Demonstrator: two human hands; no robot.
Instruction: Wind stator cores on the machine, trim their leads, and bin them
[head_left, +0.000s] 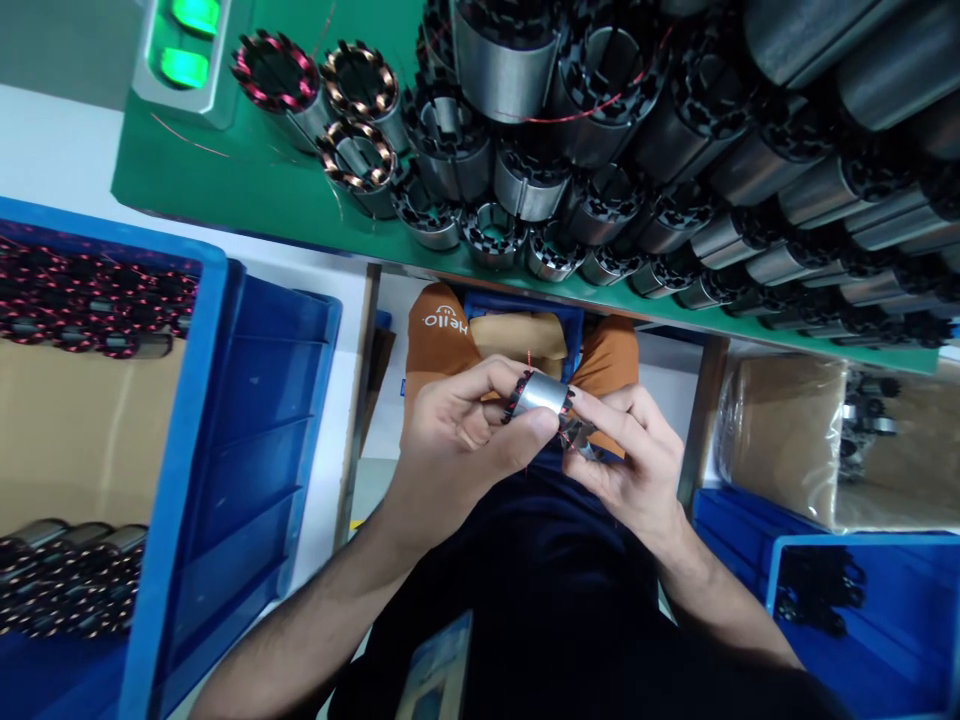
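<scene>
A wound metal core (544, 392) is held on the wearer's side of the green bench (247, 190), clamped between the thumb and fingers of the left hand (466, 432). Its end is touched by the right hand (634, 452), in which a small grey metal item (586, 442) appears pinched, partly hidden. The core should be kept steady, and the red wire (529, 360) left unstrained.
</scene>
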